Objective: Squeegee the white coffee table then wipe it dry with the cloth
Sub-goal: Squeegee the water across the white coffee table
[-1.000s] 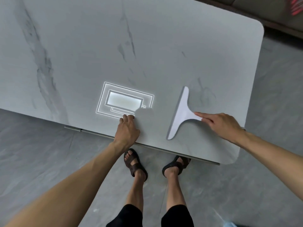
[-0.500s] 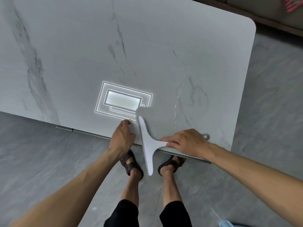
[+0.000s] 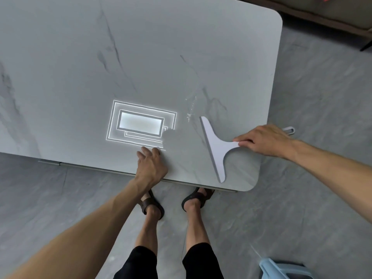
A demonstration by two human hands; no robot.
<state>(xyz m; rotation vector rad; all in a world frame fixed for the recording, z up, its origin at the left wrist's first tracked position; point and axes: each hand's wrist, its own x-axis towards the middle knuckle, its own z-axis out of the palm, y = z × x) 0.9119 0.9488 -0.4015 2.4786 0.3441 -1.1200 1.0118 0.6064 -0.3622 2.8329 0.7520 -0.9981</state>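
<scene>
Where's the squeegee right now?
Head view: the squeegee sits on the table at its near right corner, handle gripped by the right hand, right of the left hand.

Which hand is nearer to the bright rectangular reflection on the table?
Left. The left hand rests on the table just below the reflection; the right hand grips the squeegee handle, well to its right.

Nothing fancy: bare forearms down to the left hand point(image 3: 152, 168) and right hand point(image 3: 267, 140), black shorts point(image 3: 138, 262), dark brown strappy sandals point(image 3: 153, 204).
</scene>
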